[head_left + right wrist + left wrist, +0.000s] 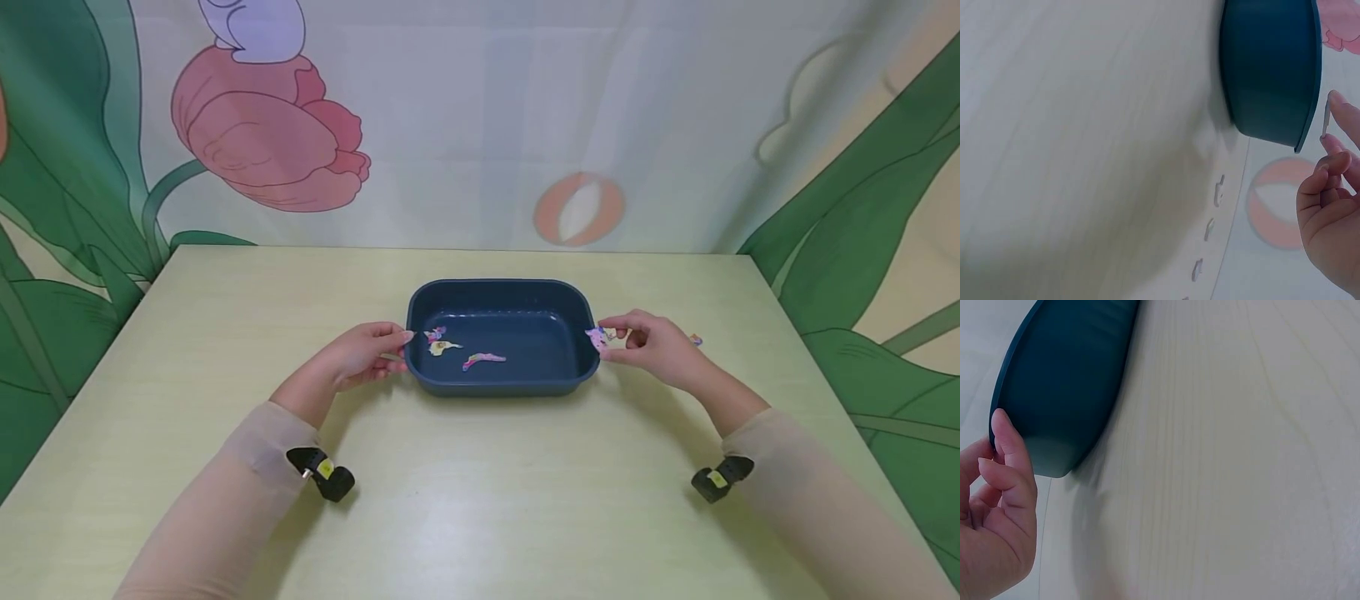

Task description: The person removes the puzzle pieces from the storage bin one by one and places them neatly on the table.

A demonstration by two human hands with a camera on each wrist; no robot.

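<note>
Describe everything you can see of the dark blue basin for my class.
The basin is a dark blue oblong container with rounded corners, raised walls and a thin rim; its smooth, slightly glossy surface looks like plastic. It stands open side up on the pale table. Three small colourful pieces lie inside, from the left to the middle. The left hand holds its left rim; whether the piece in the right hand touches it is unclear.

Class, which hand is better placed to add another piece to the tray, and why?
Probably the right hand: it pinches a colourful piece near the tray, while the left hand grips the tray's rim.
</note>
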